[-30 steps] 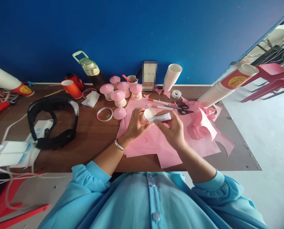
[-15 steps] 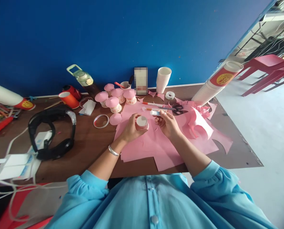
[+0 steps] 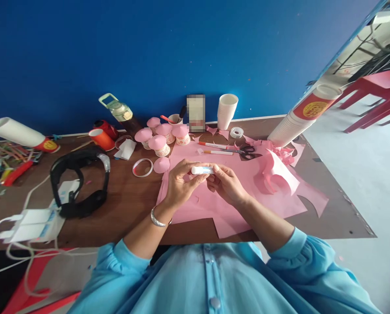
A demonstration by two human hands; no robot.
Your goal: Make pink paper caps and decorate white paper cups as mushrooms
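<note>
I have the white glue stick level in the air, above the pink paper sheets that reach toward the near edge of the surface. The right hand has its end pinched between thumb and bent fingers; the left hand has its fingers closed on the other end, the thumb lying along the underside. Whether the left palm holds anything more, I cannot tell. Just left of the paper I see a loose pink cone and, beside it, a clear tape roll. Beyond these, toward the far edge, five small printed cups wear pink cone tops. On the paper's far part I make out two markers and black-handled scissors, with a white tape roll close by. A stack of white paper cups stands at the far edge, and curled pink scraps lie toward the right edge, below a taller cup stack near the far right corner. Toward the left edge sit a black headband and a white power strip.
</note>
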